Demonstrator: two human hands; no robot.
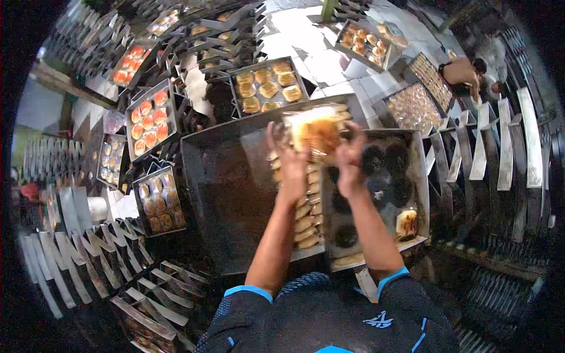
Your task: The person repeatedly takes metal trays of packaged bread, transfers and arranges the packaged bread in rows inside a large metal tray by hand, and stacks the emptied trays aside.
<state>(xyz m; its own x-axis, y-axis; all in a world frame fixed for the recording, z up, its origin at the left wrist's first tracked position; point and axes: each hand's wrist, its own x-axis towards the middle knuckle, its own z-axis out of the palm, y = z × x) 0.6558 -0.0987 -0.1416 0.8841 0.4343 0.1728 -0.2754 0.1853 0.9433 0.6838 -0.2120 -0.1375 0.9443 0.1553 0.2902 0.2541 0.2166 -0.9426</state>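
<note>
A golden-brown bun in shiny clear plastic (316, 130) is held up between my two hands, blurred by motion. My left hand (288, 162) is closed on its left side, and my right hand (350, 159) grips its right side. Below them lies a large dark metal tray (229, 194), with a row of packed buns (306, 223) standing on edge along its right side. Adjoining it on the right, a baking tray (385, 247) shows dark round marks on its bottom. One brown-topped bun (406, 224) sits in that tray's near right corner.
Trays of red-topped buns (150, 123) and yellowish buns (268, 88) stand beyond, at left and centre. A tray of small pieces (412, 107) lies at the right, near another person's hand (462, 73). Stacked metal trays (482, 147) crowd both sides.
</note>
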